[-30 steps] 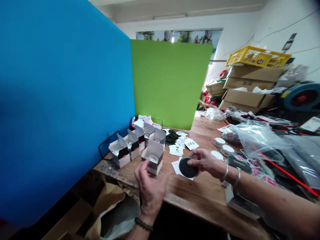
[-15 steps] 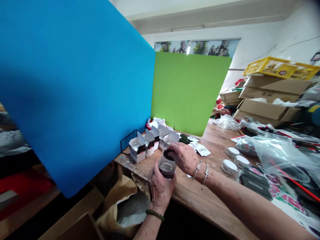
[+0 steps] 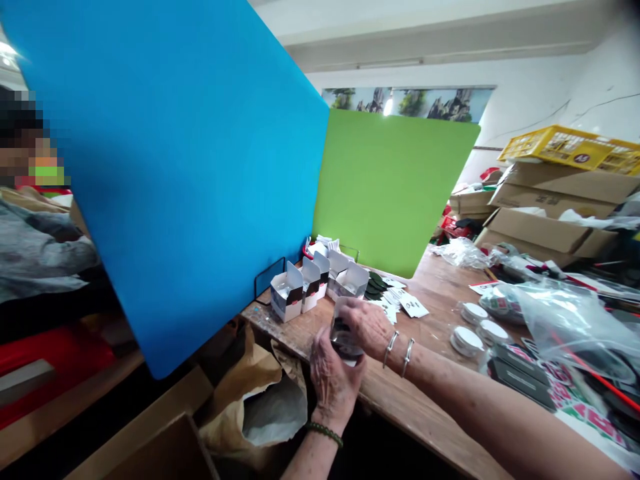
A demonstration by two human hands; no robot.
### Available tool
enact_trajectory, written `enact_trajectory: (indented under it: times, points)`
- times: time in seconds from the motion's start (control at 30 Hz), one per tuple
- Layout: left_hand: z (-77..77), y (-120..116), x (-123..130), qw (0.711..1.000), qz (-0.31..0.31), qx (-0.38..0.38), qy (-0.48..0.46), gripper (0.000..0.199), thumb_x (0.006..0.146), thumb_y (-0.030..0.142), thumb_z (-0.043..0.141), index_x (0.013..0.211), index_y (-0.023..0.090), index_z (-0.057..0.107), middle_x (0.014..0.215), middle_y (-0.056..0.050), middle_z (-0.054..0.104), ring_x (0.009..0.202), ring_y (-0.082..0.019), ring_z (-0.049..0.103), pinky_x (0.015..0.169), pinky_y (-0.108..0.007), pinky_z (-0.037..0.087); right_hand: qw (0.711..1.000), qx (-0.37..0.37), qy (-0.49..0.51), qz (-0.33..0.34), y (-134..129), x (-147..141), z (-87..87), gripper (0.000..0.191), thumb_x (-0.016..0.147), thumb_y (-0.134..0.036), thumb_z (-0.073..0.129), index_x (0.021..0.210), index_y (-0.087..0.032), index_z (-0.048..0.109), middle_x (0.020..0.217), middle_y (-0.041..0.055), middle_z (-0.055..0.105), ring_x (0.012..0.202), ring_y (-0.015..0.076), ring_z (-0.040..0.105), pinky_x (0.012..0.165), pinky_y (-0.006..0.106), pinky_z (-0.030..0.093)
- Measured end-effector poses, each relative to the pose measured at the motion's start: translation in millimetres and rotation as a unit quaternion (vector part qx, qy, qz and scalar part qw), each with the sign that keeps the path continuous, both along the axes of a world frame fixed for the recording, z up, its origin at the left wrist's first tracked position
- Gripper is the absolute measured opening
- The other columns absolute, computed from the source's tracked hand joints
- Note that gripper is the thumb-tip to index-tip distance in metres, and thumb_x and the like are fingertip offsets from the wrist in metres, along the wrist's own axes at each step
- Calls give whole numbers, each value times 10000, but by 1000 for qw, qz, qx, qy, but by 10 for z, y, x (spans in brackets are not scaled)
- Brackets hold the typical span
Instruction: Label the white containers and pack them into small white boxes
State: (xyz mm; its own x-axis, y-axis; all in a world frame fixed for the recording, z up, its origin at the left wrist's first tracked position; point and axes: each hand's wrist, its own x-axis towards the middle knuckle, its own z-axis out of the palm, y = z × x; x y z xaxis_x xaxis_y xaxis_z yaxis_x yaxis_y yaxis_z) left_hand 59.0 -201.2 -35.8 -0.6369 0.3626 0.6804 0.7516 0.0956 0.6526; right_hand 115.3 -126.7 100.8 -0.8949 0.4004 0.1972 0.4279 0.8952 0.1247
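Observation:
My left hand (image 3: 333,383) is wrapped round a clear cup (image 3: 349,343), tilted above the front edge of the table. Fingers of my right hand (image 3: 367,327) reach down into its mouth, closed on a black disc that they mostly hide. Just beyond my hands stand several small white-and-black boxes (image 3: 287,300) with their flaps up, and clear contents show in some of them. Dark green-black pieces (image 3: 376,285) and white printed cards (image 3: 413,305) lie to the right of these boxes.
Blue (image 3: 200,180) and green (image 3: 385,187) panels rise behind the table (image 3: 425,373). White-topped round containers (image 3: 467,340), plastic bags and cartons (image 3: 540,230) crowd the right. A paper bag (image 3: 235,407) stands below the table edge. Another person's sleeve (image 3: 45,250) shows far left.
My right hand has pushed the black disc down into the clear cup. The view has turned a little left, bringing a person in at the far left.

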Motion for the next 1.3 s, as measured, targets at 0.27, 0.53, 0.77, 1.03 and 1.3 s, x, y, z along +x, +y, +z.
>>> enact_trajectory:
  times: [0.27, 0.53, 0.77, 1.03, 1.3]
  points:
    - [-21, -48, -169, 993, -102, 25, -50, 829, 701, 442, 793, 1350, 151, 367, 1323, -204, 527, 1234, -344, 546, 1013, -523, 490, 992, -51, 76, 91, 82, 189, -297, 198, 930, -124, 497, 966, -162, 688, 941, 104, 670, 947, 235, 590, 908, 390, 463]
    - [154, -203, -639, 945, -320, -59, -27, 576, 775, 181, 734, 1299, 264, 507, 1317, -86, 546, 1259, -245, 531, 1096, -442, 445, 705, -540, 455, -70, 347, 414, -679, 522, 792, -396, 713, 1256, -212, 562, 1040, 62, 631, 779, 175, 608, 658, 307, 506]
    - [254, -247, -830, 909, -408, -66, -50, 179, 913, 258, 587, 1085, 231, 629, 1395, -112, 519, 1342, -258, 487, 1137, -472, 408, 837, -388, 375, 92, 351, 368, -853, 214, 915, -357, 597, 1019, -215, 718, 1010, 71, 663, 922, 211, 598, 863, 378, 488]
    - [384, -298, -806, 880, -455, -53, -123, 314, 847, 267, 683, 1141, 219, 583, 1260, -113, 616, 1217, -236, 598, 1062, -428, 497, 956, -180, 196, 123, 93, 695, -749, 492, 1012, -367, 469, 1480, -217, 436, 1464, 153, 479, 1320, 271, 462, 1084, 444, 422]
    - [515, -275, -814, 903, -421, -81, -11, 252, 910, 274, 593, 1153, 236, 652, 1169, -88, 631, 1150, -216, 598, 1019, -401, 509, 938, -226, 241, 101, 58, 556, -627, 299, 1011, -285, 485, 1262, -199, 625, 1288, 95, 638, 1192, 226, 583, 1046, 367, 457]
